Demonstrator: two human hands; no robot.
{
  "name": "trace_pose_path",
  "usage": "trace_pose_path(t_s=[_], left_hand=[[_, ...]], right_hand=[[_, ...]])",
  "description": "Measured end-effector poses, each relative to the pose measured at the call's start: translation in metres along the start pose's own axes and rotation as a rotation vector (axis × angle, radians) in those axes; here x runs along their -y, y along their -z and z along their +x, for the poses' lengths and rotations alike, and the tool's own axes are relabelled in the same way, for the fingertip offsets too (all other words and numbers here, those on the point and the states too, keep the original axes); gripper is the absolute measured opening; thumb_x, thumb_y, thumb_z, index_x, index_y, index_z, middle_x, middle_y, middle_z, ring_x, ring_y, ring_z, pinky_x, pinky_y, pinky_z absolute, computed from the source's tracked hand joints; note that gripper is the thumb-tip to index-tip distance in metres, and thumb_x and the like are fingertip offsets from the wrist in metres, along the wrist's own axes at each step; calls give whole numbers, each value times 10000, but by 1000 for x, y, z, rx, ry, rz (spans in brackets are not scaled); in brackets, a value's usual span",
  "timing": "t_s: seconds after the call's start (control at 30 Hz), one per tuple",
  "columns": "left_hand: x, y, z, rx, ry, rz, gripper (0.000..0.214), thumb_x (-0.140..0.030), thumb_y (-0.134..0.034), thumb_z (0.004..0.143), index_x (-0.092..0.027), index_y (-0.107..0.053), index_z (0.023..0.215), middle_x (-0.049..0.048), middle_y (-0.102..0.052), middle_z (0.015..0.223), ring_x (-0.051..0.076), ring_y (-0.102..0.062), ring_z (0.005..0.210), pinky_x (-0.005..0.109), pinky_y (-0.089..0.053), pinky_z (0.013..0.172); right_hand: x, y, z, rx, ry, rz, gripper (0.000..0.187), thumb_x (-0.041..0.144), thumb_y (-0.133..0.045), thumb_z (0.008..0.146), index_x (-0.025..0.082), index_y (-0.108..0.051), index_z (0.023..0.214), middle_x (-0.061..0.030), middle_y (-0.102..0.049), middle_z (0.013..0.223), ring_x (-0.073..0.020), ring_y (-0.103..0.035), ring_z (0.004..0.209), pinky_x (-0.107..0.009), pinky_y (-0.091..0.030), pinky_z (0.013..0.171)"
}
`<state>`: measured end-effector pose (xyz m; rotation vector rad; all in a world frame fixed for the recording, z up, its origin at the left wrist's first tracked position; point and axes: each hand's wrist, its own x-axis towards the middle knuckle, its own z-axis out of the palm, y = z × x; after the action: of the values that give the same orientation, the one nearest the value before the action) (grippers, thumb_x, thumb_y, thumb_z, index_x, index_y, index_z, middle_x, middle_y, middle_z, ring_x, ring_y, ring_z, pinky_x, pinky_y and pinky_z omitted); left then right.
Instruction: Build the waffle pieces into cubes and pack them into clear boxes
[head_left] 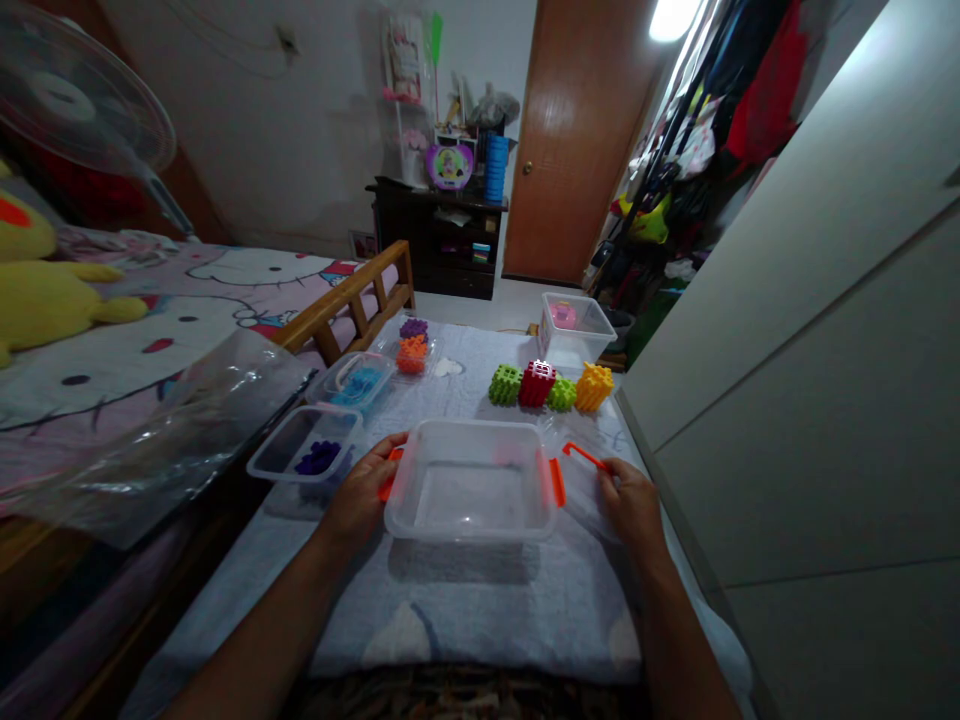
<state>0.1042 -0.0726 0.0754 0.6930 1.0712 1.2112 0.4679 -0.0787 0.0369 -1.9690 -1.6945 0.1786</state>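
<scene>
A clear plastic storage box with an orange latch on its right side sits in front of me, above or on the cloth. My left hand is closed around its left side, where another orange latch shows beside the fingers. Pinched in my right hand is a thin orange plastic handle with a bent end, held apart from the box's right side. Behind the box stand green, dark red and yellow blocks of interlocking pieces.
Left on the cloth are a tub with dark purple pieces, a box with blue pieces, and orange pieces. A clear bin stands at the far right. A wooden bed rail borders the left; a white cabinet the right.
</scene>
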Motion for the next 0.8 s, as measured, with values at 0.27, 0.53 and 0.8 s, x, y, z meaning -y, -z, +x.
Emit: trace_pose_path(t_s=[0.27, 0.53, 0.8], left_hand=[[0, 0, 2, -34, -20, 41, 480, -312, -784, 629, -177, -663, 1073, 40, -745, 848, 191, -676, 640, 264, -519, 559], [0, 1, 2, -42, -39, 105, 435, -375, -790, 653, -189, -670, 1027, 39, -738, 869, 188, -676, 701, 263, -536, 630], [-14, 13, -2, -122, -159, 412, 450, -520, -704, 752, -206, -703, 1076, 66, -723, 956, 251, -659, 857, 303, -522, 726]], right_hand=[[0, -8, 0, 13, 4, -90, 378, 333, -406, 931, 143, -732, 941, -126, -735, 927, -223, -647, 863, -317, -435, 804], [4, -7, -1, -98, -49, -187, 324, 276, -429, 923, 133, -707, 1006, -145, -709, 1041, -264, -589, 963, -369, -397, 858], [23, -14, 5, -154, 208, -137, 279, 227, -467, 909, 180, -690, 1070, -111, -670, 1152, -268, -527, 1066, -392, -364, 924]])
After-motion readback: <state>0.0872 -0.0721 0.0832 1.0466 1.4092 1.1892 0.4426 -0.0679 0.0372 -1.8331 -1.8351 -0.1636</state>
